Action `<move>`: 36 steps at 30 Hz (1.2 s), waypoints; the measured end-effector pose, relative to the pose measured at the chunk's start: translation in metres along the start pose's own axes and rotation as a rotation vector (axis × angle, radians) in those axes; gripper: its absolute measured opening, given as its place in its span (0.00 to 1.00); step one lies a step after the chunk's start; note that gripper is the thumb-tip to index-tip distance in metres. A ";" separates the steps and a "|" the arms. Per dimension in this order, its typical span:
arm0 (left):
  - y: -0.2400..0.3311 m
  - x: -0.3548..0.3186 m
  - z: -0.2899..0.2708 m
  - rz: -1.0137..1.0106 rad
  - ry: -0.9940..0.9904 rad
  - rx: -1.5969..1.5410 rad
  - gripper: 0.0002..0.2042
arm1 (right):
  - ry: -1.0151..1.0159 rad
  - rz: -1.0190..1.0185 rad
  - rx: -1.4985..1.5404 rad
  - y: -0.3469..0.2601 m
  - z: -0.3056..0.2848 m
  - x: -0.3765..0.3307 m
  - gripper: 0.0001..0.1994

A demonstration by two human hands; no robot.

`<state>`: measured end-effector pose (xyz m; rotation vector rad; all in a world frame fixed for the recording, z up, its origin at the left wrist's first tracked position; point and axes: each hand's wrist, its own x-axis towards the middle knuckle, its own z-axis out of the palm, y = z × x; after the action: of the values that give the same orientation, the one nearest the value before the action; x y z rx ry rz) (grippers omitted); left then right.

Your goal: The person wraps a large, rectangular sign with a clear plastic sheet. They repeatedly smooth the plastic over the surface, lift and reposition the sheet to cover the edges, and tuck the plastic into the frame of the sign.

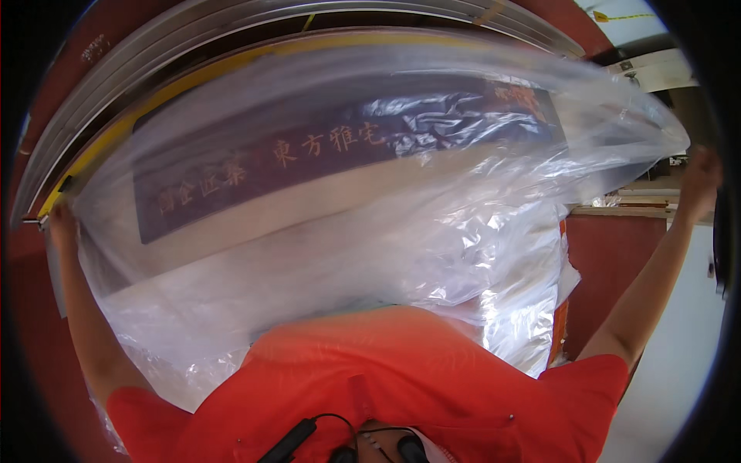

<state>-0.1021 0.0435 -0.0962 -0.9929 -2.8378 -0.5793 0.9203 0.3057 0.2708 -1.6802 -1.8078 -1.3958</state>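
Note:
A wide sheet of clear plastic film (347,231) stretches between my spread arms. Under it lies a long pale panel with a dark rectangular label (255,162) bearing gold lettering, seen hazily through the film. At the far left, my left hand (64,224) is closed on the film's edge, beside a yellow strip. My right hand (701,184) is raised at the far right, its fingers curled round the film's gathered right corner; the fingertips are partly lost in the dark rim. Toward my body the film hangs in shiny, crumpled folds.
Long silver metal profiles (154,46) run along the far side, with a yellow strip (224,62) before them. Dark red floor (610,270) shows at right, beside a white panel (671,332). A pale fixture (656,71) stands at the upper right.

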 end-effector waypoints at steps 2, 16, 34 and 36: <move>0.043 0.001 -0.007 -0.040 -0.055 -0.033 0.18 | 0.304 0.131 0.918 -0.103 -0.033 -0.022 0.18; -0.037 -0.064 -0.047 -0.009 0.119 0.320 0.14 | -0.477 -0.439 0.683 -0.261 0.161 -0.141 0.23; 0.046 -0.080 -0.041 -0.157 0.218 0.112 0.17 | -1.292 -1.068 1.901 -0.599 -0.301 -0.194 0.29; 0.050 -0.076 -0.038 -0.146 0.213 0.081 0.17 | -1.767 -1.020 1.895 -0.620 -0.304 -0.206 0.24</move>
<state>-0.0134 0.0207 -0.0603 -0.6715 -2.7330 -0.5424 0.3109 0.0421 -0.0099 -0.2737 -2.5906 2.2499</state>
